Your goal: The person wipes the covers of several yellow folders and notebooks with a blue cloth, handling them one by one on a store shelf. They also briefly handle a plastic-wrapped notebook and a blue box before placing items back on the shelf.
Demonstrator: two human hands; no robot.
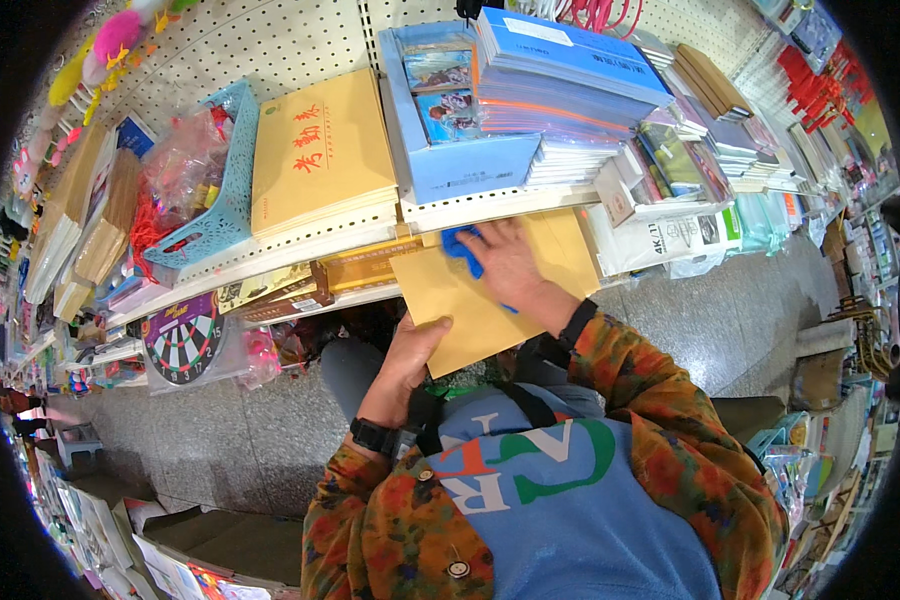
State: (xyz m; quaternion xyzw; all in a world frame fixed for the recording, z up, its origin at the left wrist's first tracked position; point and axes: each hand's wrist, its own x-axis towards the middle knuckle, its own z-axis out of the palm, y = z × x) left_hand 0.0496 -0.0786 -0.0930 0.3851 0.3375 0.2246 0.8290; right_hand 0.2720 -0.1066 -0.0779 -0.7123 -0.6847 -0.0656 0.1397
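A yellow kraft-paper envelope or folder [487, 319] lies tilted in front of me, its far part at the shelf's front edge. My left hand [418, 341] grips its near left edge, thumb on top and fingers underneath. My right hand [506, 259] lies on the upper part of the paper with a blue cloth [461, 247] under its fingers. A bit of the same blue shows below the right wrist. The right hand is slightly blurred, and most of the cloth is hidden beneath it.
On the shelf [330, 247] stand a stack of yellow printed booklets [326, 150], a light-blue plastic basket [240, 150], a blue cardboard box [472, 165] and stacked blue folders [570, 60]. A dartboard [186, 337] in plastic hangs lower left. Grey floor [210, 442] shows behind.
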